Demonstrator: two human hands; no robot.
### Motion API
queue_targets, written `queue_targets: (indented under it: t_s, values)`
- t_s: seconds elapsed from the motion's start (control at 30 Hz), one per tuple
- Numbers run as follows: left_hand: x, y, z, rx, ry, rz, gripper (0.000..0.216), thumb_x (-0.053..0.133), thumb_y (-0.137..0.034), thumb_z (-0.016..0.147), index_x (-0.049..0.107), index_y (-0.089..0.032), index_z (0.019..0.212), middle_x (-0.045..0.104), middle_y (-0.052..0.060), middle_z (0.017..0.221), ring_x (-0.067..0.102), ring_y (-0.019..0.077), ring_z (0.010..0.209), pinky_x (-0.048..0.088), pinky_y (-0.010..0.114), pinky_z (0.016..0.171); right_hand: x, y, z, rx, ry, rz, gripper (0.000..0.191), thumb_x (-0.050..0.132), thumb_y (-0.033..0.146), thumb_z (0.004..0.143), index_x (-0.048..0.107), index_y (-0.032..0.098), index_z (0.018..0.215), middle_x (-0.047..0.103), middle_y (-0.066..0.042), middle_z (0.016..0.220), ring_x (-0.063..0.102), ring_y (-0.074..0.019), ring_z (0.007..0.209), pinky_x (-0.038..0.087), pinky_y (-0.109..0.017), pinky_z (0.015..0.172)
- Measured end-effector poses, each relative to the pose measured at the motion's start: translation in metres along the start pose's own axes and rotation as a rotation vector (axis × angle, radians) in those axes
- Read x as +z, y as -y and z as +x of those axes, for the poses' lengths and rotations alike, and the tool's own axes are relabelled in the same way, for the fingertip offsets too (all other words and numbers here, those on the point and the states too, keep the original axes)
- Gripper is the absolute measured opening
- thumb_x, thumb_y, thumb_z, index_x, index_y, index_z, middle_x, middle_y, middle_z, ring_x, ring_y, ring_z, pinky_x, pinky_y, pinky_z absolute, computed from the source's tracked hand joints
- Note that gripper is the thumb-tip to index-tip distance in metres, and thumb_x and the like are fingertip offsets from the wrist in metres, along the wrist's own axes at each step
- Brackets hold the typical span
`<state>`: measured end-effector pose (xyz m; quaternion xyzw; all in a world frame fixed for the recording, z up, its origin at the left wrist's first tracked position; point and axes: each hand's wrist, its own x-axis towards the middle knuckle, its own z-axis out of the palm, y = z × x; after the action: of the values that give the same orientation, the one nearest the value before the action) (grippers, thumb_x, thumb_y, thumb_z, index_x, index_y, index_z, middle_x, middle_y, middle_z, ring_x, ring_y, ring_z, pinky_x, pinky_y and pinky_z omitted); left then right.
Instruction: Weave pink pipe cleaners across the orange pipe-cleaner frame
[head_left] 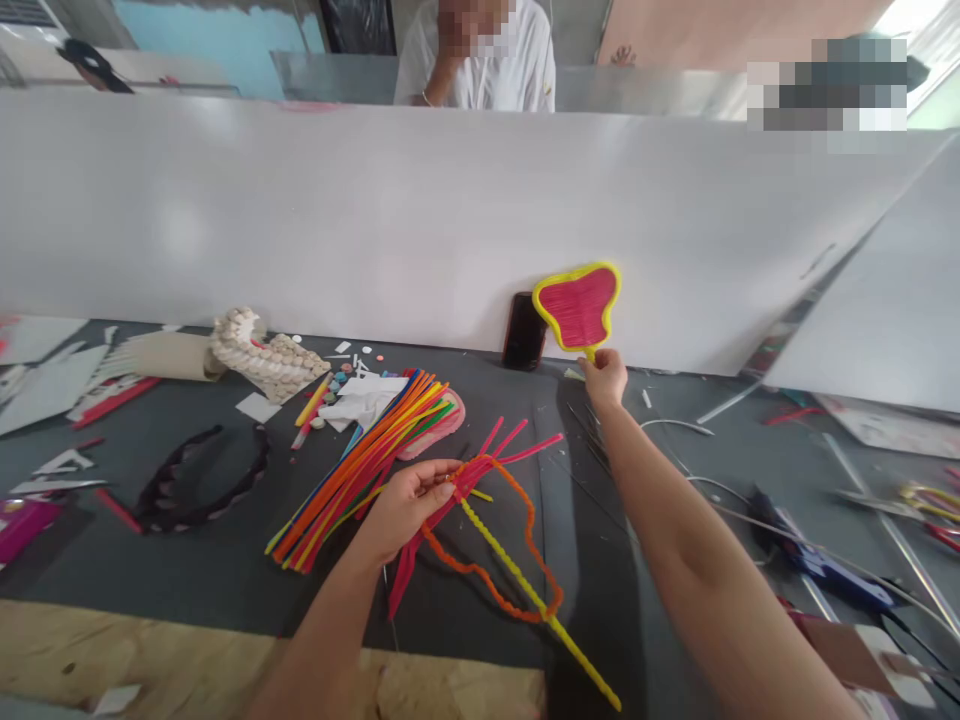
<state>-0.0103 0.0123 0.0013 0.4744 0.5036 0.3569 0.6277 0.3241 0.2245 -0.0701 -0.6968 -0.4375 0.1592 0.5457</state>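
My left hand (412,505) is closed in a pinch on several pink pipe cleaners (405,575) near the middle of the table. An orange pipe-cleaner outline (530,515) with a yellow twisted stem (510,567) hangs at the same fingers and slants toward the front right. Farther back, my right hand (606,380) grips the short stem of a pipe-cleaner fan (577,308), pink inside with a yellow rim. The fan is upright before the white partition and overlaps a dark phone (523,335) leaning there. Left of my left hand lies a bundle of coloured pipe cleaners (356,475).
A black headband (202,515), a shell-like beige piece (274,365) and paper scraps lie at left. Scissors (877,503), a dark blue tool (821,560) and wires are at right. Behind the white partition (337,220) sits a person (480,60).
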Motion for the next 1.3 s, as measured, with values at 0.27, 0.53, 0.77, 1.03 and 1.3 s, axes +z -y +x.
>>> queue_targets:
  t_s: [0.27,0.53,0.77,1.03,1.3]
  values:
    - [-0.006,-0.003,-0.006,0.052,-0.046,0.005,0.037,0.076,-0.04,0.067,0.071,-0.016,0.095,0.073,0.005,0.091,0.066,0.0201,0.085,0.05,0.032,0.083,-0.026,0.018,-0.019,-0.121,-0.003,-0.131,0.053,0.064,0.033,0.062,0.055,0.018,0.111,0.057,-0.015,0.118,0.047,-0.0322,0.113,0.036,-0.051,0.095]
    - [-0.01,-0.043,-0.023,0.454,-0.009,-0.347,0.029,0.083,-0.042,0.061,0.064,-0.02,0.067,0.066,0.003,0.072,0.056,0.0284,0.117,0.039,0.042,0.104,-0.073,0.058,-0.093,-0.31,0.175,0.042,0.041,0.058,0.04,0.073,0.061,0.023,0.11,0.059,-0.01,0.111,0.057,-0.0247,0.1,0.051,-0.038,0.074]
    - [0.016,-0.058,-0.026,0.612,-0.027,-0.662,0.032,0.076,-0.043,0.064,0.051,-0.022,0.063,0.067,0.001,0.097,0.042,0.0308,0.134,0.032,0.054,0.108,-0.097,0.074,-0.182,-0.193,0.563,0.277,0.034,0.061,0.046,0.077,0.066,0.023,0.101,0.063,-0.005,0.087,0.058,-0.018,0.069,0.048,-0.031,0.059]
    - [0.055,-0.033,-0.028,0.565,0.077,-0.852,0.03,0.063,-0.047,0.078,0.052,-0.022,0.065,0.066,0.003,0.108,0.037,0.0283,0.139,0.032,0.052,0.109,-0.116,0.074,-0.231,0.009,0.743,0.453,0.044,0.064,0.06,0.075,0.068,0.023,0.099,0.067,-0.005,0.087,0.058,-0.0176,0.071,0.049,-0.031,0.066]
    - [0.052,-0.02,-0.02,0.539,0.306,-0.997,0.026,0.077,-0.035,0.067,0.054,-0.024,0.071,0.066,-0.004,0.097,0.038,0.0264,0.137,0.032,0.052,0.11,-0.123,0.083,-0.22,-0.021,0.728,0.417,0.047,0.049,0.061,0.085,0.064,0.021,0.104,0.069,-0.009,0.102,0.064,-0.0211,0.09,0.054,-0.033,0.072]
